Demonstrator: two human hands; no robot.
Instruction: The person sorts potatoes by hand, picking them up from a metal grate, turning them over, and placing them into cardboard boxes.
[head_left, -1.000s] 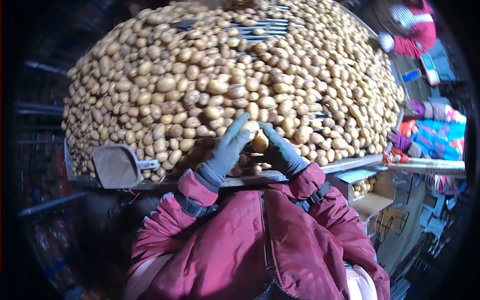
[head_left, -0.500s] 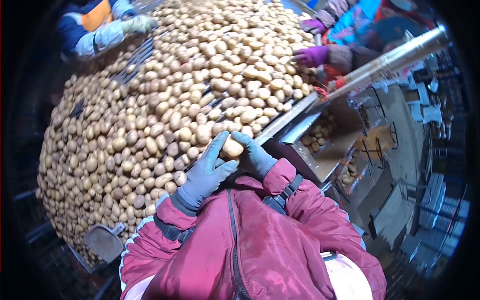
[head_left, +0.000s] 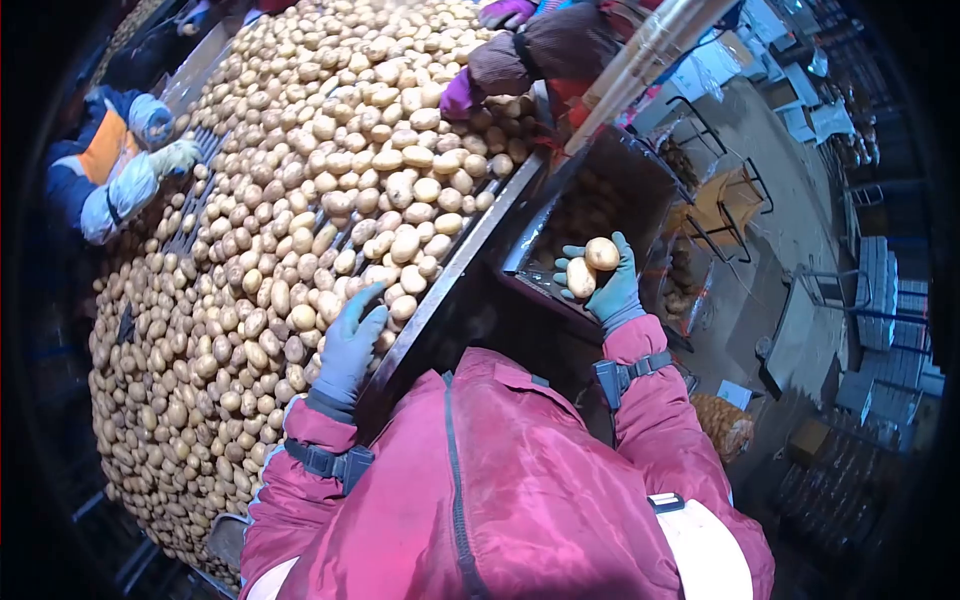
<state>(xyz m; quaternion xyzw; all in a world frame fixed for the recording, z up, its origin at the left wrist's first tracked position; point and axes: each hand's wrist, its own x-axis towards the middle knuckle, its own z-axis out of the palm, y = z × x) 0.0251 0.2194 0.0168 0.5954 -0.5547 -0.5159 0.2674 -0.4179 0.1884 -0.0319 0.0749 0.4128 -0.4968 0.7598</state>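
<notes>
A broad heap of potatoes [head_left: 250,330] covers the slatted table. My left hand [head_left: 350,340], in a grey-green glove, rests at the near edge of the heap with its fingers apart and nothing held in it. Off to the right, my right hand [head_left: 615,285] is palm up, its gloved fingers curled round two potatoes [head_left: 600,254]. That hand is over the near side of a lined box [head_left: 520,255] beside the table. More potatoes lie in the box's shadowed inside.
A metal rail [head_left: 460,250] edges the table. At the far side a co-worker's purple glove [head_left: 461,95] reaches into the heap; another person's pale glove [head_left: 176,157] is at the left. A slanted pole [head_left: 650,60] stands beyond the box. A net sack [head_left: 722,425] sits on the floor.
My hands have parted. The right one has swung right, off the table to the box, now with two potatoes in it. My left hand has shifted left and down along the heap.
</notes>
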